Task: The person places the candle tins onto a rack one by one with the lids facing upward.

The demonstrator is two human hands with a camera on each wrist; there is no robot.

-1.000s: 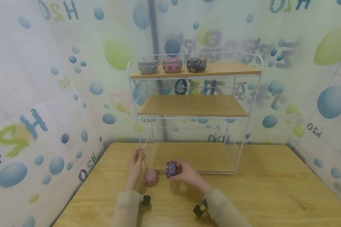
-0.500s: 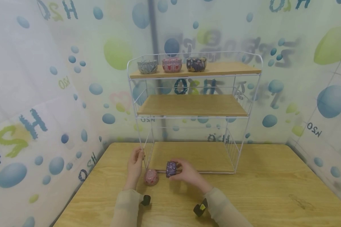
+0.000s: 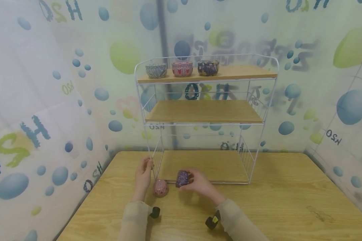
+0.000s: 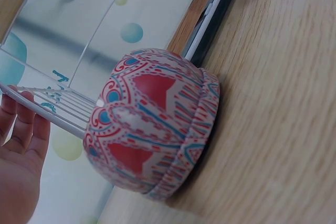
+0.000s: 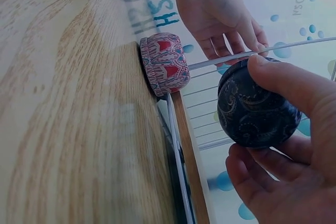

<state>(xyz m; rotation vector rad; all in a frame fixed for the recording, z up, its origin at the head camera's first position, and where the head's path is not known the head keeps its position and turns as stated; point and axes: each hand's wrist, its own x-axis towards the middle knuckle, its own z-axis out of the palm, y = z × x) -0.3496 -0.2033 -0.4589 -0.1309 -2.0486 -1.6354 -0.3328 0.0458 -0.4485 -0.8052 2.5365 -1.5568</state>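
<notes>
My right hand (image 3: 200, 183) pinches a small round purple patterned tin (image 3: 182, 178) between thumb and fingers, raised in front of the bottom shelf. In the right wrist view this tin (image 5: 257, 106) looks dark, with pale swirls, and is held tipped on its side. My left hand (image 3: 143, 172) grips the white front left post of the wire rack (image 3: 148, 142). Close beside that hand, a red and white patterned tin (image 4: 152, 121) sits on the table by the post's foot, its wider banded rim on the wood.
Three patterned tins stand in a row on the top shelf (image 3: 244, 72): a grey-blue one (image 3: 156, 71), a pink one (image 3: 182, 69) and a dark one (image 3: 208, 68). Below are a middle shelf (image 3: 203, 112) and a bottom shelf (image 3: 202, 164). The rack stands on a wooden table (image 3: 283, 201).
The purple tin has turned and tilted slightly in my right hand, while staying at about the same spot. My left hand and the other tins keep their places.
</notes>
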